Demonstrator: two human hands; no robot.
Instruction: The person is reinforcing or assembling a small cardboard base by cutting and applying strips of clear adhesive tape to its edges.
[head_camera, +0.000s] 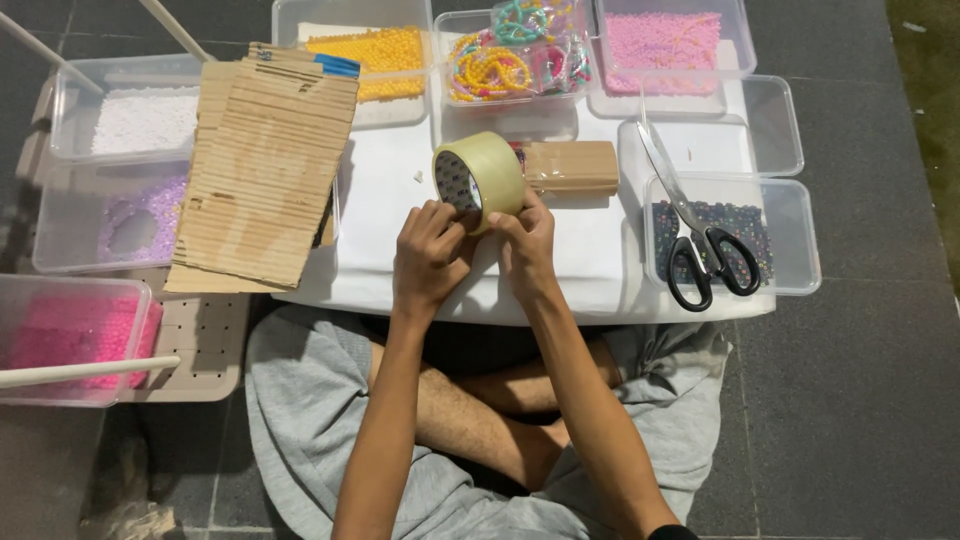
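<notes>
The roll of clear packing tape (480, 180) is held upright above the white tabletop (600, 270), pinched between the fingers of the left hand (430, 255) and right hand (525, 240). A printed paper core is seen inside the yellowish translucent ring. Just beyond the right hand, a taped cardboard piece (570, 166) is laid.

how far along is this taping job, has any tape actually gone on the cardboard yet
Early, by the look of it. Done: cardboard pieces are stacked at the left, and a small cardboard piece lies behind the roll. In hand: both hands, left hand and right hand, hold the roll of clear packing tape upright, fingers at its edge. Left: no pulled strip shows, and the scissors lie untouched on a bead tub.
</notes>
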